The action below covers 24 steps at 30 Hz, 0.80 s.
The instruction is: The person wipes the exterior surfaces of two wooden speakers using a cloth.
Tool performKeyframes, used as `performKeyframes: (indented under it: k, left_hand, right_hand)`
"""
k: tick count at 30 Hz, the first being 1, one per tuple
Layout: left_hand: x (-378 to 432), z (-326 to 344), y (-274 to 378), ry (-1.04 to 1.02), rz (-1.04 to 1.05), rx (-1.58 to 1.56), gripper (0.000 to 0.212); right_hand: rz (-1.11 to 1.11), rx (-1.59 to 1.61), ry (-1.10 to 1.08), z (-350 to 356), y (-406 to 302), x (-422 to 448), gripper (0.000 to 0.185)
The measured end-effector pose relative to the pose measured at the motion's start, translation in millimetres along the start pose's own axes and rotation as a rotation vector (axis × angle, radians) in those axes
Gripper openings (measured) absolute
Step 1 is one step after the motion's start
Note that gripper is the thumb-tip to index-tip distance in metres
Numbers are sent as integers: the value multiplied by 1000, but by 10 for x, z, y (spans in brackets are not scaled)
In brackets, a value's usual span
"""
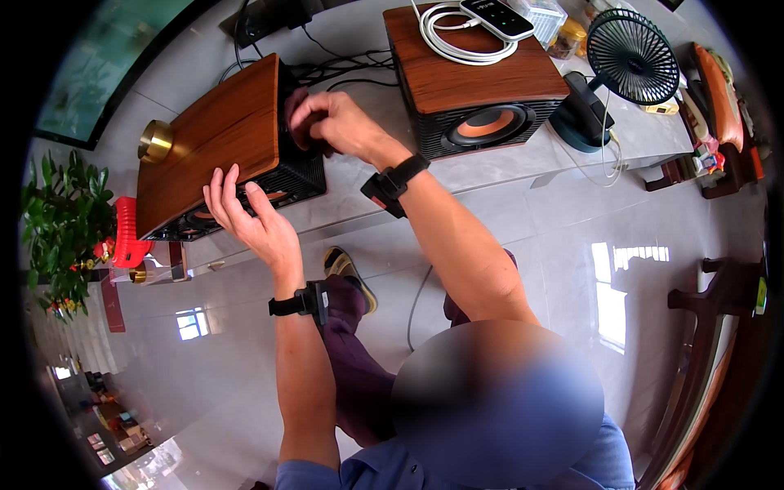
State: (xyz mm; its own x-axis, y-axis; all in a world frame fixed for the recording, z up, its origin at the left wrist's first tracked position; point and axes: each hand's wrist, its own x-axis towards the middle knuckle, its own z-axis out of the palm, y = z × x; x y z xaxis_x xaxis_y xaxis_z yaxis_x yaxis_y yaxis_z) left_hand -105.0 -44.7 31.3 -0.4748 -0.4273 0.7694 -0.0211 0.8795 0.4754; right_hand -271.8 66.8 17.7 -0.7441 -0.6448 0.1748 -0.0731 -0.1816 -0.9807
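Observation:
My right hand [343, 125] grips a dark maroon cloth [296, 113] at the right side of a wood-topped speaker [214, 128]. Part of the cloth is hidden behind my fingers. My left hand [251, 223] holds nothing; its spread fingers are at the front top edge of the same speaker, and whether they touch it I cannot tell. A gold-coloured metal cup [155, 142] stands on the speaker's left end. To the right is a second wood-topped speaker [478, 79], with an orange-and-black cone facing forward.
A coiled white cable [438, 46] and a phone-like device [499, 18] lie on the right speaker. Black cables [343, 64] run behind both speakers. A desk fan [631, 67] stands on the grey cabinet top [478, 168]. At left are a red plastic object [127, 236] and a leafy plant [70, 214].

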Motion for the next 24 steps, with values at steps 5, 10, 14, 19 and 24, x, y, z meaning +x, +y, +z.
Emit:
performKeyframes:
  k: [5, 10, 14, 19, 24]
  left_hand:
    - [3, -2, -10, 3, -6, 4, 32]
    - [-7, -2, -19, -5, 2, -8, 32]
    - [-12, -37, -43, -18, 20, 12, 33]
    - [-9, -27, -21, -25, 17, -6, 33]
    - [-2, -61, -46, -24, 24, 30, 33]
  right_hand:
    - [144, -209, 148, -30, 0, -171, 29]
    - [-196, 10, 370, 73, 81, 61, 31]
    - [-183, -234, 380, 274, 224, 167, 39]
    - [-23, -345, 383, 194, 538, 230, 39]
    - [317, -437, -90, -33, 193, 26, 39]
